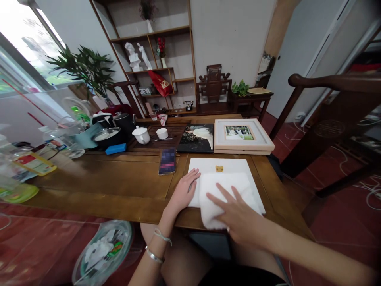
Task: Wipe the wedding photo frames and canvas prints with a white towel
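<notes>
A white rectangular board (233, 163) lies at the table's near edge, with a small gold-coloured metal hanger (219, 169) near its far side. On the board rests a folded white cloth (212, 192), one corner hanging over the table edge. My right hand (238, 212) lies spread on the cloth, fingers apart and palm down. Against the board's left side my left hand (183, 192) rests flat, its fingers stretched out and no object in it. The board's right near corner shows beside my right forearm.
Beyond the board are a dark picture panel (195, 138) and white framed photos (258, 137). A phone (167, 161) lies to the left. A teapot (141, 135), a blue sponge (116, 149) and bottles stand further left. Below is a waste bin (129, 234); a wooden chair (333, 83) stands right.
</notes>
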{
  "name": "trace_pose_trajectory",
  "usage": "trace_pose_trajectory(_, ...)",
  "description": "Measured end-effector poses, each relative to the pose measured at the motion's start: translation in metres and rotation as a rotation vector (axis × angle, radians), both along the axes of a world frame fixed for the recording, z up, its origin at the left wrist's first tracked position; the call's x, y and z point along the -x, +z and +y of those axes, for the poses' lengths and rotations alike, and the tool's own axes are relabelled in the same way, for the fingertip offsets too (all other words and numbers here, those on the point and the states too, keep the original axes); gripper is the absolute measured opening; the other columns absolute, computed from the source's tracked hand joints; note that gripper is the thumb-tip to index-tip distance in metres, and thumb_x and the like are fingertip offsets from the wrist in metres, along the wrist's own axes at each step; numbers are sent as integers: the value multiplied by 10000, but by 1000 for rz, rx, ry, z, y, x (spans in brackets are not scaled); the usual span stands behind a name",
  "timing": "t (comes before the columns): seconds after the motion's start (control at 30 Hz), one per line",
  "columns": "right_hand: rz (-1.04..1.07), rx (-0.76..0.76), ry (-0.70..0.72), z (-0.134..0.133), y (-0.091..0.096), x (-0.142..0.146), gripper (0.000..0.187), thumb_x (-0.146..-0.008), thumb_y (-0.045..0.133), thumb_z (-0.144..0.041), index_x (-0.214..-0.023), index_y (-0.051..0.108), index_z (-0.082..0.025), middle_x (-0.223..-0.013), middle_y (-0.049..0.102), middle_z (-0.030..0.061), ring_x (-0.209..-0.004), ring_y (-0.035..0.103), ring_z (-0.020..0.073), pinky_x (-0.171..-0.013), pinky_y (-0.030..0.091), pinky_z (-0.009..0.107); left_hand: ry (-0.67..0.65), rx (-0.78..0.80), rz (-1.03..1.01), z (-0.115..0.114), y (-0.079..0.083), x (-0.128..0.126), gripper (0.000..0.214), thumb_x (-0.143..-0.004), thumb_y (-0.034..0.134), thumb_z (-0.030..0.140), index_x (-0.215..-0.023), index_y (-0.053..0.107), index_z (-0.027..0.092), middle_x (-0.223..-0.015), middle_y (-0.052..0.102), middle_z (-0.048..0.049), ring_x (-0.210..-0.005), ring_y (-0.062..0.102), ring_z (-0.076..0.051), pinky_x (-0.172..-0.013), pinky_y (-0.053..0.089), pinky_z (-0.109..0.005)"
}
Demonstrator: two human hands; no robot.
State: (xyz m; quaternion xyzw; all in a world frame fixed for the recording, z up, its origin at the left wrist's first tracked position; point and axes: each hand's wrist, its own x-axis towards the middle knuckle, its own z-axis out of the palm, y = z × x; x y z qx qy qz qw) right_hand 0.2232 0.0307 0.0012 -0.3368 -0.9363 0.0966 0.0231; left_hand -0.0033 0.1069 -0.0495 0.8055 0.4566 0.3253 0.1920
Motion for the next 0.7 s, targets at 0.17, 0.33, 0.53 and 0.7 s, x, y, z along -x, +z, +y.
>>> trace_pose_trajectory(0.17,23,96,-4,-4,7,-16,631,-619,457,-46,-1172,632,-295,-1549,265,-21,-1435,49,326,-1082,134,673,-6,-6,-5,0,-1,1,373,-923,395,168,-1232,603,146,-1379,538,-113,-1345,431,-223,-1135,340,-461)
trace_pose_trajectory(0.33,-7,31,-244,62,14,-13,637,-673,414,-32,-1242,588,-261,-1531,309,22,-1419,129,361,-1036,220,699,-7,-14,-15,0,-1,1,371,-918,406,167,-1232,603,167,-1374,545,-100,-1336,444,-222,-1128,349,-466)
trace_pose_trajectory(0.53,-50,-56,-274,92,7,25,601,-734,436,-64,-1307,543,-210,-1532,290,114,-1389,124,458,-961,206,780,-5,0,-16,0,2,0,365,-907,414,167,-1212,615,163,-1360,559,-106,-1338,441,-234,-1128,346,-473)
trace_pose_trajectory(0.7,-67,-76,-124,41,3,24,523,-755,457,-96,-1246,599,-210,-1528,298,118,-1396,102,448,-988,161,771,18,11,-51,-1,4,0,373,-888,432,162,-1222,600,157,-1358,558,-119,-1320,463,-239,-1118,357,-455)
